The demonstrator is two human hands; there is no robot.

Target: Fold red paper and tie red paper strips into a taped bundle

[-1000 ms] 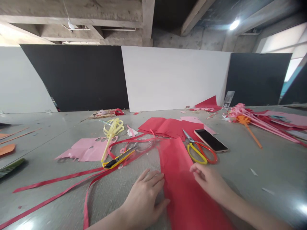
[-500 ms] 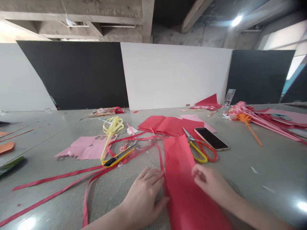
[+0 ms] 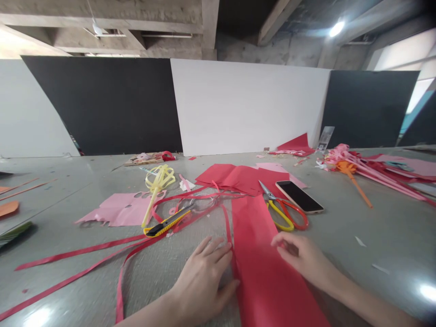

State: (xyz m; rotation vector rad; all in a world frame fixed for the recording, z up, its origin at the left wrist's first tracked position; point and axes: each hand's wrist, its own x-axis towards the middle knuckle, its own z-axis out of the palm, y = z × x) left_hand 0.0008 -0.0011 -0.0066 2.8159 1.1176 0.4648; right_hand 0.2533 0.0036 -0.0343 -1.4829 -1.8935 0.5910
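A long red paper sheet [image 3: 262, 259] lies on the grey table in front of me. My left hand [image 3: 204, 281] lies flat on the table, fingers stretched out, fingertips against the sheet's left edge. My right hand [image 3: 299, 259] rests on the sheet's right edge with fingers curled and pressed toward the paper. Just beyond my right hand lie scissors [image 3: 284, 213] with one yellow and one red handle, and a dark phone [image 3: 299, 197]. A yellow utility knife [image 3: 166, 223] lies left of the sheet among red paper strips [image 3: 81, 252].
Pink cut paper [image 3: 117, 210] and a yellow plastic stick [image 3: 156, 188] lie to the left. More red sheets [image 3: 238, 177] sit behind. A heap of pink and orange craft sticks [image 3: 361, 175] fills the right. Black and white boards [image 3: 245, 106] stand at the table's far edge.
My right hand has shifted a little along the sheet's right edge. The left hand stays flat at the left edge; the view has tilted slightly.
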